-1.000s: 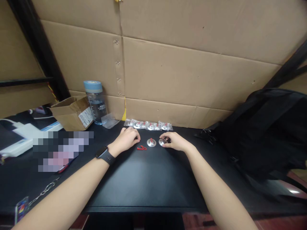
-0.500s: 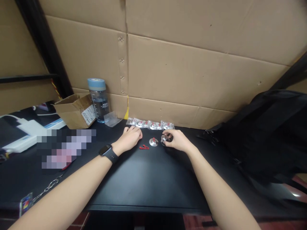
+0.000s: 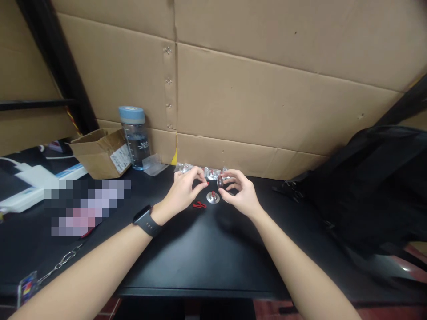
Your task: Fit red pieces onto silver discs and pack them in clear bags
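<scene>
My right hand (image 3: 240,194) is raised a little above the black desk (image 3: 200,249), its fingers closed round a small clear suction cup (image 3: 220,182). Just left of it, my left hand (image 3: 184,192) pinches a tiny red piece (image 3: 207,182) at the fingertips, close to the cup. Below the two hands a second clear suction cup with a red knob (image 3: 212,197) lies on the desk. A loose red hook (image 3: 199,205) rests beside it. I wear a black watch (image 3: 147,221) on the left wrist.
Several small clear packets (image 3: 182,168) lie along the cardboard wall behind my hands. A blue-capped water bottle (image 3: 135,137) and an open cardboard box (image 3: 100,151) stand at the back left. A black backpack (image 3: 367,186) fills the right side. A chain with a tag (image 3: 56,268) lies front left.
My right hand lifted the clear suction cup off the desk. My left hand rose from the desk and came in toward it, pinching a small red piece.
</scene>
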Available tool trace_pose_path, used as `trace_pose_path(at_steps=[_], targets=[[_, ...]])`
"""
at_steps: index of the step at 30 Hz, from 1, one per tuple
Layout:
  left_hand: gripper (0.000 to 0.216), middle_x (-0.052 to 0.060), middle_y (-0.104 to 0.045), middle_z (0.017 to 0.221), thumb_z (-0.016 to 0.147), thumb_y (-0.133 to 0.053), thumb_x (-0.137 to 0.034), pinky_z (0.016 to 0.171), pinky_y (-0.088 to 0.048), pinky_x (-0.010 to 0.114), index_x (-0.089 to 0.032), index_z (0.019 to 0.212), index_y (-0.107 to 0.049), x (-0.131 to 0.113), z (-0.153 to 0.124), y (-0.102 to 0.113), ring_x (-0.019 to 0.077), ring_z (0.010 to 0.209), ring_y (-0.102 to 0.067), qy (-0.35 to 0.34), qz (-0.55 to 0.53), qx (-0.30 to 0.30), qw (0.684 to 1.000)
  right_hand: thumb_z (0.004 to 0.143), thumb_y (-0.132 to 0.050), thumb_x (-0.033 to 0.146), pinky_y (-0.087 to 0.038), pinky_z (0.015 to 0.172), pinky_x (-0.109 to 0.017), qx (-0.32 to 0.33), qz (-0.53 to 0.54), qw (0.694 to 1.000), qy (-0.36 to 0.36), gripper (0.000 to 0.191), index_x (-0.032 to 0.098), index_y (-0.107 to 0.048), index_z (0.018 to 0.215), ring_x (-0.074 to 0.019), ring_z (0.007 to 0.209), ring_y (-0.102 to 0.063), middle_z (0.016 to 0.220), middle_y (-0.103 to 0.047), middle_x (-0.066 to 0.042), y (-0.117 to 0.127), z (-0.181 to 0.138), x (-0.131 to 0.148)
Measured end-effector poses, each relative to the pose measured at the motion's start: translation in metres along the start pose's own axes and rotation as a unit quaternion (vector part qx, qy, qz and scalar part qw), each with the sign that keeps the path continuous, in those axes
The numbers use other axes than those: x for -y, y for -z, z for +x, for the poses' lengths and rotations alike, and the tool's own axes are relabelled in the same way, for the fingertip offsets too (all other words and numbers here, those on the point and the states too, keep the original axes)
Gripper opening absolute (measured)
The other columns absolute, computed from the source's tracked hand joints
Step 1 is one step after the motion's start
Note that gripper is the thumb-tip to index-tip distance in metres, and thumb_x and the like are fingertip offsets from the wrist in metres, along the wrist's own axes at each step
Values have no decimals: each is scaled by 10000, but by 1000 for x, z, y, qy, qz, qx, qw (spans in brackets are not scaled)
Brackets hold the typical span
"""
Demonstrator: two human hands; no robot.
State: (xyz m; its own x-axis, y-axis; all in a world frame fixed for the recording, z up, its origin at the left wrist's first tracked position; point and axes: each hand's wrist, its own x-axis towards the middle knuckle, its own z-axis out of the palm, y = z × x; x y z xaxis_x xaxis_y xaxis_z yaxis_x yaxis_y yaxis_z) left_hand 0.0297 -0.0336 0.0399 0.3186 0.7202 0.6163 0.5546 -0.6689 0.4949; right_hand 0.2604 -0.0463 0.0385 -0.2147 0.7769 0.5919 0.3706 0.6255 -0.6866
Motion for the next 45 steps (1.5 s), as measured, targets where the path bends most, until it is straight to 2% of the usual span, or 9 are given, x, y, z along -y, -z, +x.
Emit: trace_pose_path(at_steps=[7,11,15,22,27,32,39,42,45], targets=[[85,-16,-709,998,981,-605,-258,899,-300,343,-228,1006,-530,-14,-4,1,189,943,-673,-19,-3,-21,1000,782,-793,213,-622,835,-362,-20,59,998,23,459,254,-619,1204,-228,1048,-700,1172,-701,-68,-18,-9,21],[89,-7,-684,1016,962,-575,-180,911,-298,340,-224,1002,-510,-17,-6,1,193,990,-654,-37,-4,-26,999,780,-808,218,-634,829,-366,-20,66,997,32,432,246,-647,1180,-228,1040,-703,1141,-714,-67,-22,-10,24],[103,-9,-666,1016,953,-569,-165,912,-298,341,-224,1000,-498,-17,-7,1,187,986,-644,-38,-3,-30,999,795,-814,241,-624,849,-367,-15,72,997,31,327,241,-675,1091,-223,1033,-709,1143,-725,-65,-23,-11,24],[127,-12,-674,1008,927,-589,-154,900,-305,351,-217,1009,-516,-20,-9,-1,180,958,-659,-37,17,-56,998,806,-825,318,-610,849,-351,-9,97,995,-11,250,223,-707,1004,-230,1024,-722,1158,-736,-74,-25,-11,22],[79,26,-702,1003,942,-612,-177,876,-294,385,-207,956,-540,-21,-11,-2,220,1010,-649,-91,105,-85,987,956,-649,396,-594,788,-321,25,129,989,-66,210,230,-712,1068,-191,872,-722,1012,-748,-49,-26,-10,17],[97,48,-724,1022,938,-647,-188,875,-289,407,-206,938,-551,-20,-13,-4,241,1061,-638,-125,152,-89,976,982,-607,349,-563,795,-305,23,49,998,-30,165,225,-699,1040,-190,911,-693,1038,-720,-51,-24,-9,12],[62,23,-707,951,935,-611,-209,887,-316,402,-210,925,-549,-26,-13,-2,225,977,-649,-94,106,-100,985,1007,-539,283,-542,779,-294,39,-37,998,40,119,214,-627,966,-202,1035,-637,1157,-624,-91,-20,-7,14],[33,23,-704,979,938,-549,-197,915,-357,398,-214,966,-542,-26,-10,2,209,946,-663,-43,46,-99,993,1014,-516,265,-532,891,-344,65,-84,992,64,124,221,-616,955,-225,1128,-603,1208,-587,-106,-17,-7,15],[177,33,-734,1044,930,-591,-260,977,-399,413,-231,1095,-533,-24,-7,3,228,1029,-684,-6,-34,-26,999,1018,-503,247,-464,1049,-417,78,-122,986,85,121,228,-604,953,-248,1235,-552,1240,-571,-113,-15,-7,15]])
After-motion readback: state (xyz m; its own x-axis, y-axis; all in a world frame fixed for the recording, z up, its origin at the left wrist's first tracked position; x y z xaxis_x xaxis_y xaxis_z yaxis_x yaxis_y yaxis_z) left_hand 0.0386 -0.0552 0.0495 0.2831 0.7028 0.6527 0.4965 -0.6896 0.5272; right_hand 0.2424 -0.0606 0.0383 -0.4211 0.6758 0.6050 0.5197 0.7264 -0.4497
